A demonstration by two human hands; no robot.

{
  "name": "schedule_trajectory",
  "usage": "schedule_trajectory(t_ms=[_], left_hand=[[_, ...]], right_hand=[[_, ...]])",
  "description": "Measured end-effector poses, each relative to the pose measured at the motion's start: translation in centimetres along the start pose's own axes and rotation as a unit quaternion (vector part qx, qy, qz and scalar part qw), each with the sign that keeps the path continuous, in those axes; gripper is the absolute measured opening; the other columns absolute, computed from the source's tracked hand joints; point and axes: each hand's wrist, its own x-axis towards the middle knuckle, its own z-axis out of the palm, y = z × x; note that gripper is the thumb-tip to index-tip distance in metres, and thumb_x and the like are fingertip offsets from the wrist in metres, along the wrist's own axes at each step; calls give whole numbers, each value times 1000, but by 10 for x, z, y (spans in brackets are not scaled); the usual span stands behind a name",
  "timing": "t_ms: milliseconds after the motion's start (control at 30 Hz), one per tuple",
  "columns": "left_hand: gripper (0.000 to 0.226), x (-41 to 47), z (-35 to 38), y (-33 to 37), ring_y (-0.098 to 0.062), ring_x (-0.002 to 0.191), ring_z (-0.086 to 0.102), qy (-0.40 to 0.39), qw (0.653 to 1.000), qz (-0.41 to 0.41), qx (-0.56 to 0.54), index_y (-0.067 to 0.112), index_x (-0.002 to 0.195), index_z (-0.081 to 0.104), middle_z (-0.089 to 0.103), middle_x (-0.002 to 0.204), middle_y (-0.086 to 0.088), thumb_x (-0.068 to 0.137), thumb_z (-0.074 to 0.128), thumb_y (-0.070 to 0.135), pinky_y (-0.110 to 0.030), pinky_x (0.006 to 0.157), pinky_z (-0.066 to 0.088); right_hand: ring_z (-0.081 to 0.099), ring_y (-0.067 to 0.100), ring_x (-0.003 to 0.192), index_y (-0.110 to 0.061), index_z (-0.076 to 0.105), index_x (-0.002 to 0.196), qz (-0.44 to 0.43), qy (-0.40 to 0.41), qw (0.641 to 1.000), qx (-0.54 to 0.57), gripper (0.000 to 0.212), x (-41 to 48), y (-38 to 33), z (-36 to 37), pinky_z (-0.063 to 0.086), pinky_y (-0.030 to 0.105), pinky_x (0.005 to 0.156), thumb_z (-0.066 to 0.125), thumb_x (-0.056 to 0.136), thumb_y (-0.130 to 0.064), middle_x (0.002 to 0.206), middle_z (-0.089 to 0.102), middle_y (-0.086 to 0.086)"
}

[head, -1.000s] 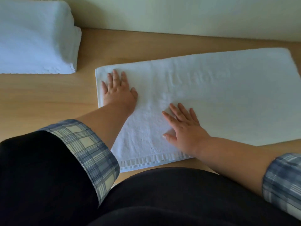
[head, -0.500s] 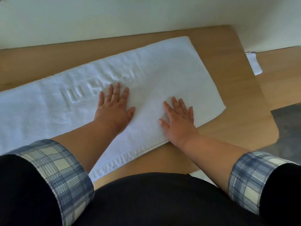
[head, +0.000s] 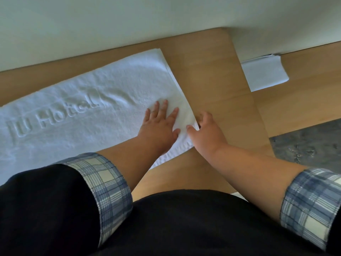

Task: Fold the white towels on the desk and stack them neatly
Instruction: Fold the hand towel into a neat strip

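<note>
Pressing a white towel (head: 83, 85) embossed "U Hotel" at the right edge of the desk (head: 212, 80).
Your left hand (head: 160, 124) lies flat on it; your right hand (head: 208, 133) pinches its near corner.

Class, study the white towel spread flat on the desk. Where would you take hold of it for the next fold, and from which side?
Take the towel by its near right corner, coming from the right, over bare desk. It lies flat and long, so that short free end lifts easily; the right hand seems to pinch there while the left hand presses flat beside it.
</note>
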Motion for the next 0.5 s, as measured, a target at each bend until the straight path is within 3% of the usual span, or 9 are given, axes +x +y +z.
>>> schedule_trajectory(t_ms=[67,133,267,300,367,433,500], left_hand=[[70,2,-8,9,-30,149,4,18,1000,-21,-13,32,156,10,3,164,-6,97,39,56,-45,119,11],[66,1,-18,11,-29,136,28,43,998,-41,-28,30,153,26,27,152,-6,95,49,52,-42,110,30],[52,-1,-40,10,-25,120,49,3,969,-123,-214,26,146,40,50,137,-6,98,50,43,-36,98,42],[52,0,-45,10,-22,114,54,-13,944,-161,-288,26,146,39,53,134,-5,98,49,45,-32,94,44],[65,-1,-55,13,-20,107,60,-43,862,-242,-443,29,148,33,54,132,-4,92,52,58,-34,88,52],[85,-3,-67,17,-21,106,61,-51,792,-288,-536,34,149,28,51,129,-2,80,59,71,-37,76,59],[93,-5,-77,16,-22,108,60,-44,773,-298,-559,34,149,27,51,127,-1,73,66,70,-37,70,61]], right_hand=[[62,21,108,-20,47,137,25,-28,999,-9,59,8,-5,-3,51,39,94,64,87,-46,122,64,-3],[64,22,94,-19,59,117,34,-55,996,-60,44,16,-8,-5,54,39,86,60,86,-51,105,67,-3],[63,22,72,-15,59,88,24,-83,996,-37,26,21,-18,-5,49,31,60,60,81,-40,82,66,1],[59,21,66,-14,56,87,20,-84,996,-13,23,20,-20,-5,45,29,55,61,81,-36,79,63,1],[47,15,58,-18,47,82,-26,-85,996,14,17,15,-25,-3,37,28,50,61,83,-28,73,52,-3],[42,6,53,-28,37,78,-111,-79,990,23,26,5,-30,2,34,20,46,61,86,-24,70,43,-10],[50,-3,60,-34,35,80,-177,-66,981,38,33,-6,-37,7,39,11,52,65,86,-21,73,45,-14]])
